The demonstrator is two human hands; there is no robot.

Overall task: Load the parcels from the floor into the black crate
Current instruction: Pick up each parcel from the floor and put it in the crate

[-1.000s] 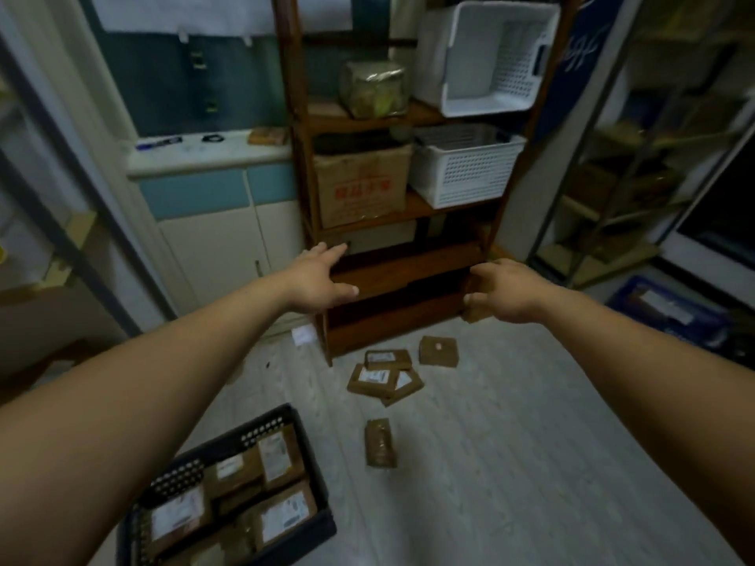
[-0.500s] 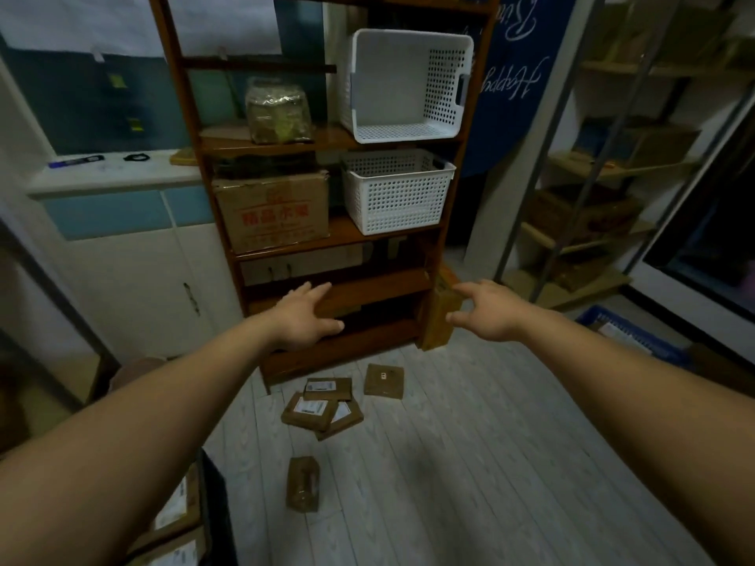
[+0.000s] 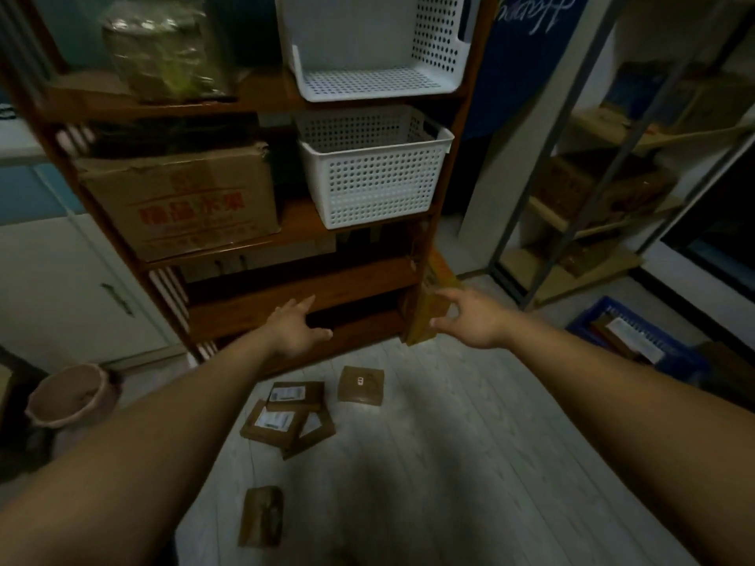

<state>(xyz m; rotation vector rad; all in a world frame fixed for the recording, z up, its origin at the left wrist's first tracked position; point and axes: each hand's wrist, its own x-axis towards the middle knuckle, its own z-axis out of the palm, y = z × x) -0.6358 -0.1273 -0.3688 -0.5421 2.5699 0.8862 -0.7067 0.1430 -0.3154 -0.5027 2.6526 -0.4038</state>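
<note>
The black crate has left view. Left hand (image 3: pixel 294 330) and right hand (image 3: pixel 470 320), each grip wide, now reach nearer the shelf (image 3: pixel 310 288); 5 parcels (image 3: pixel 361 386) dot the floor (image 3: pixel 449 463).

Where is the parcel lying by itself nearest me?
Head view, lower left of centre: the parcel lies flat on the floor, beside the left forearm, apart from the pile of three nearer the shelf.
</note>
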